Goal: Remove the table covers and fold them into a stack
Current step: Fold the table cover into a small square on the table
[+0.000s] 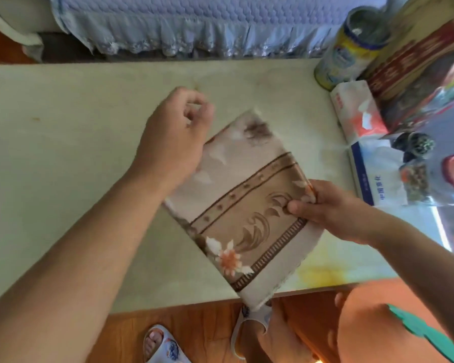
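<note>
I am looking down at my two bare hands over a pale, smooth tabletop [63, 153]. The folding step is nearly done, I judge: the beige and brown patterned fabric table cover [244, 205], with an orange flower printed near its lower corner, is already folded into a compact rectangle.

My right hand [325, 208] pinches the cover's right edge, thumb on top and fingers curled beneath. From that pinch the cover stretches away to the left and up, and its lowest corner hangs just past the table's near edge. It seems partly lifted, though I cannot tell how much rests on the table.

My left hand [178, 137] sits at the far side from the grip, over the cover's upper left edge, fingers loosely curled and holding nothing that I can see. Whether its heel touches the cloth I cannot tell.

The cover lies turned diagonally; its long axis runs from the upper corner, pointing away from me, down to the corner nearest me.

Next, I think, it needs laying flat as the stack's base.
</note>
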### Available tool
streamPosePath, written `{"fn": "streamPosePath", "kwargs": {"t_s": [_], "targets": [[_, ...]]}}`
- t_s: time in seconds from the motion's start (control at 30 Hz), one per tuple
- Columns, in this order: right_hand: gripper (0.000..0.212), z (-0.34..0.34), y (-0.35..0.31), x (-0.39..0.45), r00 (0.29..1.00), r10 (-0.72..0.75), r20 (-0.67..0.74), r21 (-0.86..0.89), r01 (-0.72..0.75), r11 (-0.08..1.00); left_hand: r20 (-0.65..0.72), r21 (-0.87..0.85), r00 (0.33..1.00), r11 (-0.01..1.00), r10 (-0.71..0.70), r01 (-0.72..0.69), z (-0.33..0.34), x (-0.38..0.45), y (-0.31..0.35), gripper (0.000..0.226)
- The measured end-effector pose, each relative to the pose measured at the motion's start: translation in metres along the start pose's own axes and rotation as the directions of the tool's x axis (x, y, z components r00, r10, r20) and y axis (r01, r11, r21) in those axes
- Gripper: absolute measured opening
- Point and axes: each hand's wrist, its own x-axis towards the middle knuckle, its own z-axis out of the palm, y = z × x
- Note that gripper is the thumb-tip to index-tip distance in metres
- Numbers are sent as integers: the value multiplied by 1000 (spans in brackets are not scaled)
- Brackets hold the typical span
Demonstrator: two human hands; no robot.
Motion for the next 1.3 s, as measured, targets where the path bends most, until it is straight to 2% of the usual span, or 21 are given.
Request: {"fn": "streamPosePath", "kwargs": {"t_s": [0.03,0.1,0.13,0.17,0.23,0.27,0.3,0.33,0.4,0.47,0.53,0.6,0.67,0.73,0.8,0.9,1.0,1.07,1.13,1.2,1.3], "targets": [[23,-12,20,-6,997,56,-56,116,-49,992,-19,-13,1000,1000,10,-11,25,0,3,26],[24,-32,64,-3,965,207,-163,194,-174,965,65,166,991,978,117,-126,82,-18,-7,39],[22,-41,87,3,934,283,-218,161,-252,954,178,275,976,945,128,-174,113,-35,-16,47],[19,-47,110,12,888,359,-288,93,-347,933,318,360,945,911,82,-200,141,-57,-27,55],[23,-50,144,26,756,443,-481,-71,-538,840,582,483,806,845,-111,-231,183,-101,-48,69],[26,-46,146,29,696,433,-573,-114,-591,799,645,523,743,814,-182,-254,197,-120,-61,74],[31,-42,145,29,660,399,-637,-172,-625,761,667,547,717,787,-202,-287,209,-135,-70,77],[39,-38,141,27,652,354,-670,-243,-644,726,664,566,724,758,-186,-324,215,-146,-76,80],[58,-31,133,19,658,201,-726,-399,-641,655,639,606,752,706,-159,-366,221,-156,-87,83],[64,-24,126,21,698,-39,-715,-552,-529,645,617,634,772,677,-153,-373,223,-157,-93,80],[64,-19,119,42,791,-192,-580,-704,-369,607,592,673,789,639,-164,-372,225,-157,-94,77],[65,-23,120,75,862,-261,-435,-809,-246,534,593,688,792,604,-146,-403,226,-158,-94,79],[68,-37,133,107,892,-234,-388,-844,-241,479,615,657,785,604,-82,-451,225,-156,-98,80],[73,-50,153,126,897,-175,-405,-857,-305,416,639,608,767,645,-51,-464,222,-152,-99,80],[76,-56,162,134,908,-148,-392,-871,-315,378,664,580,745,673,-65,-458,219,-147,-95,81],[73,-55,148,129,923,-129,-362,-878,-291,379,695,565,705,715,-143,-412,212,-141,-83,82],[65,-30,134,93,846,-239,-476,-834,-349,427,733,525,653,768,-190,-366,199,-126,-74,76],[63,9,144,50,769,-233,-596,-747,-423,513,741,519,648,762,-176,-387,185,-132,-78,74],[69,41,170,16,759,-39,-650,-642,-520,563,738,533,649,751,-186,-390,169,-154,-91,76],[78,50,189,4,779,185,-599,-614,-595,518,727,562,642,747,-242,-355,148,-187,-111,76],[83,38,168,8,766,323,-556,-638,-642,425,701,558,662,781,-265,-279,106,-229,-130,71]]}}
